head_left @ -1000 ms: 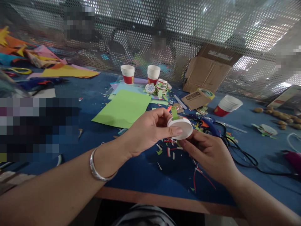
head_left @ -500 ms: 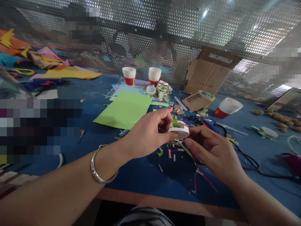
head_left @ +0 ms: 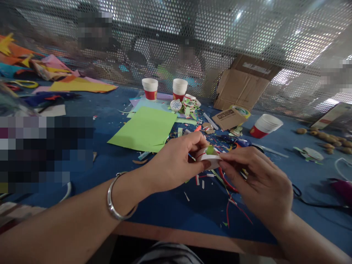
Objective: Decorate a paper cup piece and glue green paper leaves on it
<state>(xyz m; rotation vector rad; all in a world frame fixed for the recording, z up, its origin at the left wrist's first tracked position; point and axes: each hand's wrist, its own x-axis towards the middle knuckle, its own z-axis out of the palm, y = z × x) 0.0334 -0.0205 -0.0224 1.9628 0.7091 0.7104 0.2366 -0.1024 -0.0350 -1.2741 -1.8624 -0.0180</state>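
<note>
- The left hand (head_left: 181, 156) holds a cut paper-cup base (head_left: 211, 162): its thumb presses on the near side, and the other fingers are bent behind.
- The right hand (head_left: 260, 178) has its thumb and forefinger narrow, with the tips at the right edge of the same cup base; if they pinch it, I cannot tell.
- The cup base is between the two hands, above the blue table (head_left: 170, 209); a piece of green paper (head_left: 210, 150) shows at its top.
- Under and around the hands, many small paper scraps (head_left: 203, 184) lie on the table. A red loop (head_left: 227, 182) is partly hidden by the right hand.
- To the left of the cup base, a green paper sheet (head_left: 144, 128) lies flat.
- Behind this sheet stand a left cup stack (head_left: 150, 88) and a middle cup stack (head_left: 179, 87). Near the middle one are a disc with a net drawing (head_left: 176, 105) and a small heap of cup-base crafts (head_left: 189, 104).
- A blue glue gun (head_left: 243, 142) lies just behind the right hand; farther back are a cardboard piece (head_left: 229, 118) and a tape roll (head_left: 244, 110), touching.
- A silver bracelet (head_left: 110, 200) is around the left wrist.
</note>
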